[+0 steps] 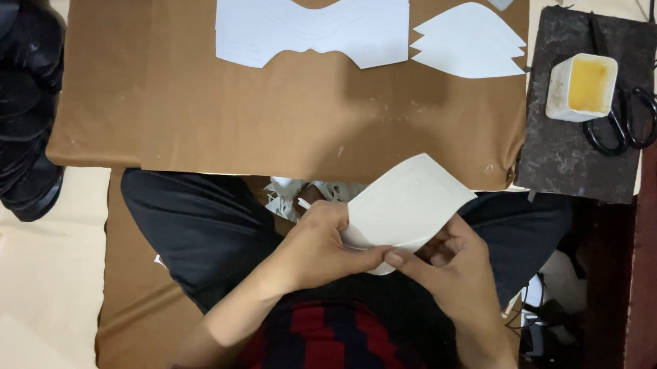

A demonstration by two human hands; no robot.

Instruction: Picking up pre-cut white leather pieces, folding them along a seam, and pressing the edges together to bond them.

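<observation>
The lower edge of the white paper piece (407, 204) was hidden behind both hands, and a thin white tool (304, 203) at the left hand (323, 245) was too covered to identify. The left hand was curled closed, pinching the paper's left edge. The right hand (452, 268) was half closed, thumb and fingers gripping its bottom edge. The paper stood over the lap, just below the brown board (287, 121).

White paper cutout (407, 201) held over the lap.
Curved, pointed piece, tilted upward to the right, its lower edge pinched.
</observation>
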